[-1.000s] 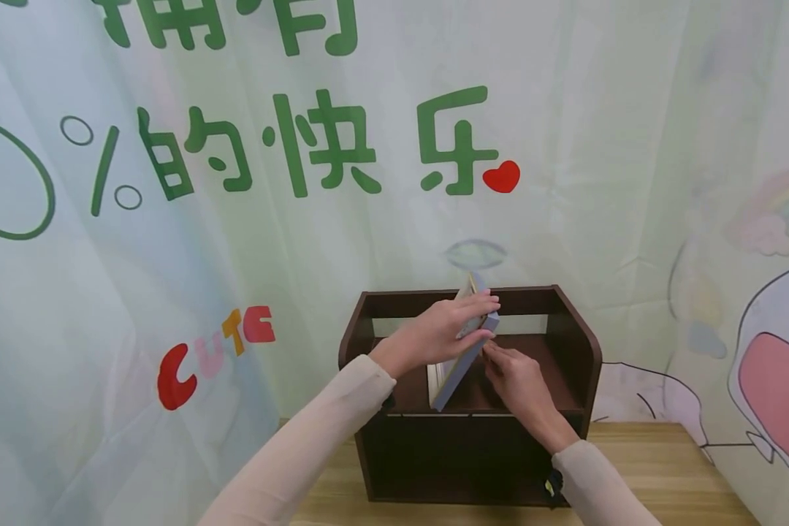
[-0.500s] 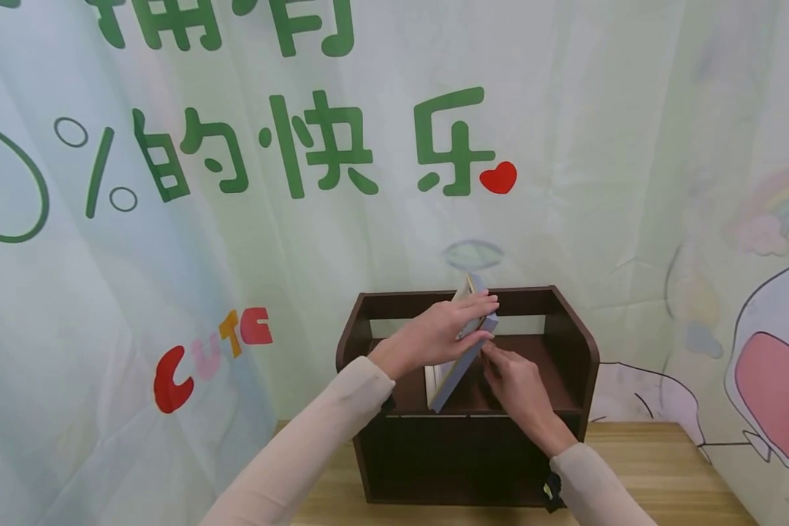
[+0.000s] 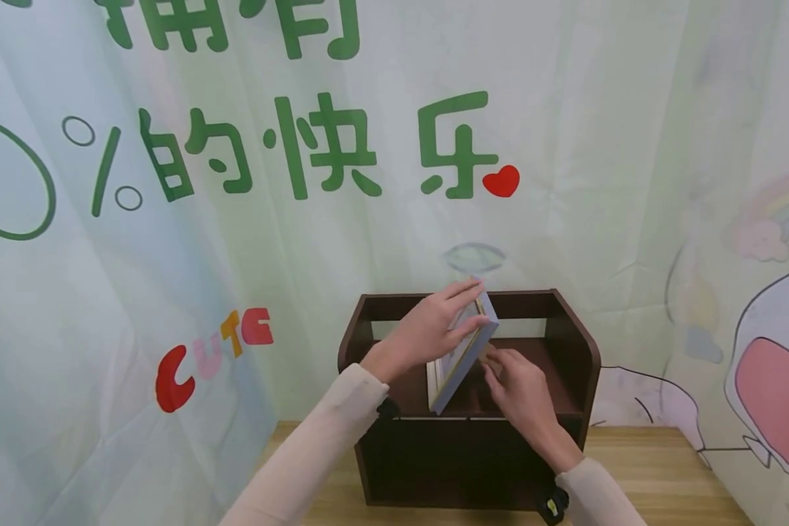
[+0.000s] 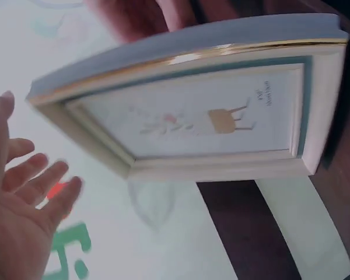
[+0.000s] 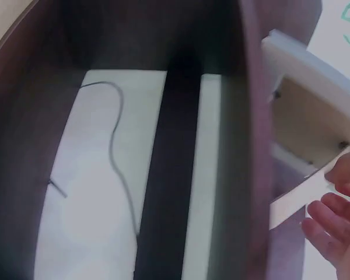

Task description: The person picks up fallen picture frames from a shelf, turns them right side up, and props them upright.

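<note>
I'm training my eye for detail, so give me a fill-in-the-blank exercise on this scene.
1. The heart on the backdrop is colored ____.
2. At the picture frame's back is the person's ____ hand.
3. The shelf under the picture frame is colored dark ____.
Missing words: red; right; brown.

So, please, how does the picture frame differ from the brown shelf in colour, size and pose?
The picture frame has pale blue-grey sides with a gold line and a cream front, while the shelf is dark brown. The picture frame is much smaller than the shelf. The picture frame is tilted, while the shelf stands upright on the wood-grain table.
</note>
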The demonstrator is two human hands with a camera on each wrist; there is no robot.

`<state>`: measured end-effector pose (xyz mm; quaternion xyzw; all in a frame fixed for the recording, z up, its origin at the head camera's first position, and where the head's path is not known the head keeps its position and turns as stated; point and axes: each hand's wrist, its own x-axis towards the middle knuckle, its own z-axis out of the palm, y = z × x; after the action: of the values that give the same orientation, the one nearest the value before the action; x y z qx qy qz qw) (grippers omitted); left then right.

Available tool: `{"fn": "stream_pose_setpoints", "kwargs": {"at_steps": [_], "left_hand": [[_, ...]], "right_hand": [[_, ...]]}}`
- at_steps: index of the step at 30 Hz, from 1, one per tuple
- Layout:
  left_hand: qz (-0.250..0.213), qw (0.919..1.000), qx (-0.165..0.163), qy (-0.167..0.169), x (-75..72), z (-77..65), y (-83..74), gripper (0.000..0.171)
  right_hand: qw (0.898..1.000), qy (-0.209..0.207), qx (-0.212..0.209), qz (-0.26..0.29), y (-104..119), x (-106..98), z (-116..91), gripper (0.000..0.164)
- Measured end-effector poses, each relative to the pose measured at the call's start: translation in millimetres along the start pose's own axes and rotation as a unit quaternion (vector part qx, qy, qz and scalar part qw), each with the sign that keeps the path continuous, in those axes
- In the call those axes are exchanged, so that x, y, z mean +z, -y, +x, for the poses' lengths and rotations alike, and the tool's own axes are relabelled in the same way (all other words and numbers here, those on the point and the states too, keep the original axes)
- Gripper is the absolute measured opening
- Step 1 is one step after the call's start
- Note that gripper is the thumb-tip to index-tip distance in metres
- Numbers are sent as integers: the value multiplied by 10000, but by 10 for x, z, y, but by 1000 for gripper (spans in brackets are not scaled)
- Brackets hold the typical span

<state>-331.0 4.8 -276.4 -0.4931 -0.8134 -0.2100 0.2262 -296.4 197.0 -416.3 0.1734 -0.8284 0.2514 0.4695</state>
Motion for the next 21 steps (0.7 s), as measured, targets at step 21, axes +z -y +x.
{"fn": "stream_pose_setpoints", "kwargs": {"at_steps": [21], "left_hand": [[-2449,9287,-2783,-92,467,-142,857,43]], "right_hand": [[9702,750,1928,1265,682,-166,-51,39]]}}
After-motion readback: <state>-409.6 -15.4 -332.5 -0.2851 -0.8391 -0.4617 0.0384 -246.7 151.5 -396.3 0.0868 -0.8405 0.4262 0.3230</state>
